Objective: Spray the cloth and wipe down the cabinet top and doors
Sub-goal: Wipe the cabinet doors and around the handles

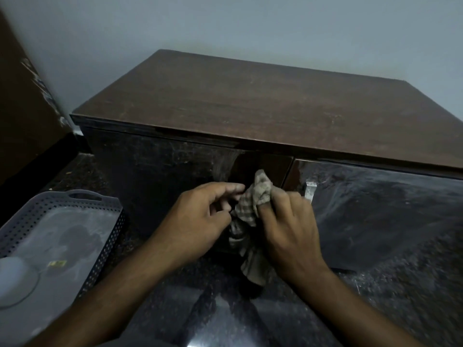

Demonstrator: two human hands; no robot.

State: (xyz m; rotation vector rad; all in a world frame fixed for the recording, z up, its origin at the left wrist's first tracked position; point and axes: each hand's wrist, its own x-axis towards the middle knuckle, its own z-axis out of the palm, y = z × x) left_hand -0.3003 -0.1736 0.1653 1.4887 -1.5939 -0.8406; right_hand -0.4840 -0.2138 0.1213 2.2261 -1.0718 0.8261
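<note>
i see both hands in front of the cabinet doors (155, 176), the right hand (288, 229) gripping the checked cloth (250, 211) bunched against the left door, the left hand (200, 216) pinching its edge with curled fingers, while the cabinet top (250, 106) lies bare up to the wall (250, 26). a perforated grey tray (110, 221) sits on the floor just left of the cabinet, holding a white rounded object (15, 276) and a small yellow scrap (57, 263). a metal handle (310, 191) on the right door stands just beside my right hand.

Checked cloth (250, 209) bunched, hanging before dark cabinet (250, 103) doors; top seemingly dusty.
</note>
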